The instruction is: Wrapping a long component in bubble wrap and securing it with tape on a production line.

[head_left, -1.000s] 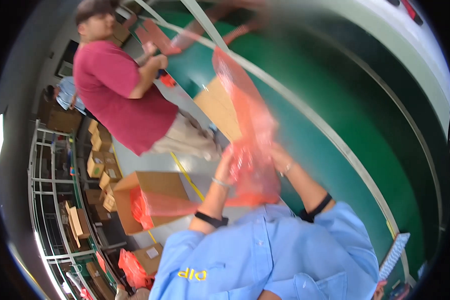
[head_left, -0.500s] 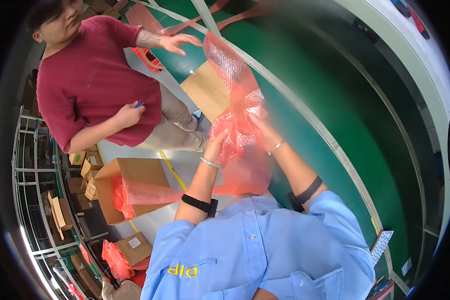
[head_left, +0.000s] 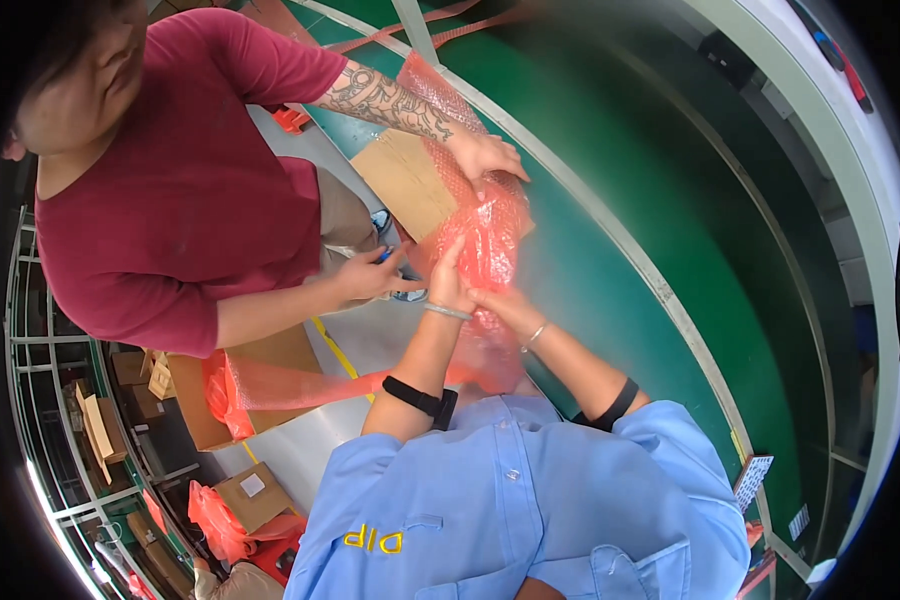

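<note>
A long sheet of pink bubble wrap (head_left: pixel 492 240) lies bunched in front of me and runs down toward my shirt. My left hand (head_left: pixel 451 284) grips the left side of the bunch, with a finger stretched along it. Close beside it, my right hand (head_left: pixel 506 308) closes over the narrower lower part, its fingertips reaching my left palm. What lies inside the folds is hidden. A co-worker's hand (head_left: pixel 485 156) presses on the far part of the wrap. The co-worker's other hand (head_left: pixel 365 276) holds a small blue object (head_left: pixel 384 256) near the bunch.
A flat brown cardboard piece (head_left: pixel 402 185) lies beyond the wrap on the green table (head_left: pixel 590 290). An open carton (head_left: pixel 195 405) with pink wrap stands at left. A metal post (head_left: pixel 416 30) rises at the table's far edge. The co-worker in a maroon shirt (head_left: pixel 180 190) leans in from the left.
The co-worker has leaned closer and put one hand on the wrap, bringing the other near. My hands have come together nearer my body, and the wrap is bunched narrower.
</note>
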The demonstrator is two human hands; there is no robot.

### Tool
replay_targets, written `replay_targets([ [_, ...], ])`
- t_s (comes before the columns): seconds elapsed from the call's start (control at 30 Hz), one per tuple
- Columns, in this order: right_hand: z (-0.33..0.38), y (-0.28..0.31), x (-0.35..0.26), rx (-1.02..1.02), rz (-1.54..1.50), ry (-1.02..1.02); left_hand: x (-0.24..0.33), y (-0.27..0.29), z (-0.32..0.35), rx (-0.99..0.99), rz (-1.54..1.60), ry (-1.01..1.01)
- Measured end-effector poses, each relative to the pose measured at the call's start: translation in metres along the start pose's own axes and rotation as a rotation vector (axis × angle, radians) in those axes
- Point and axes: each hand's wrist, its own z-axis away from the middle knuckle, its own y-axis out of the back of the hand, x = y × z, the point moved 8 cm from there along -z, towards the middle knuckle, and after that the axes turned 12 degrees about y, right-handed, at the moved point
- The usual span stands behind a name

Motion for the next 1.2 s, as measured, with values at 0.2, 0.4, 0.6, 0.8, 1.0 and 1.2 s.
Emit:
replay_targets([
  [0.2,0.005,0.039,-0.022,0.009,0.222,-0.143,-0.001,0.006,0.002,0.005,-0.243,-0.110],
  [0.4,0.009,0.043,-0.024,-0.049,0.240,-0.149,-0.029,-0.007,0.007,-0.160,-0.065,0.023],
  [0.6,0.007,0.034,-0.029,-0.065,0.250,-0.137,-0.016,-0.031,-0.004,-0.213,-0.055,-0.011],
  [0.8,0.004,0.025,-0.032,-0.144,0.233,-0.166,-0.003,-0.021,-0.016,-0.220,0.059,0.003],
  [1.0,0.005,0.021,-0.059,-0.095,0.246,0.024,0.006,-0.011,-0.021,-0.200,0.194,-0.121],
  [1.2,0.003,0.069,-0.051,0.106,0.168,0.009,0.000,-0.003,-0.027,-0.140,0.160,-0.137],
])
